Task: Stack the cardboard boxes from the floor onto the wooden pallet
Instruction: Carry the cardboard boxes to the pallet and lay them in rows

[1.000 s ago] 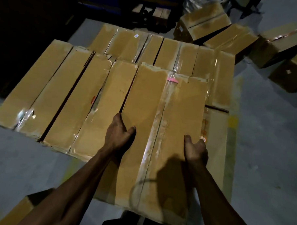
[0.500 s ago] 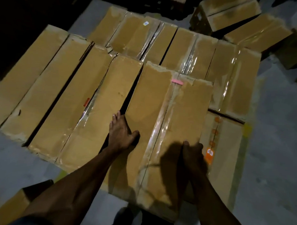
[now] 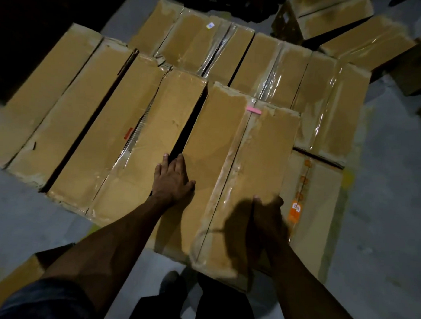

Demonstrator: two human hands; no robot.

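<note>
Head: right hand (image 3: pixel 266 210) blurred, shadowed.

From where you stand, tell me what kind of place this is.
Probably a warehouse or stockroom. Many taped cardboard boxes lie packed in rows, more boxes sit scattered beyond, and the floor is bare grey concrete in dim light.

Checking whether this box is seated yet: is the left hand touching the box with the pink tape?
Touching. The head view shows the left hand lying flat on the top of the pink-taped box, along its left edge, fingers straight.
</note>
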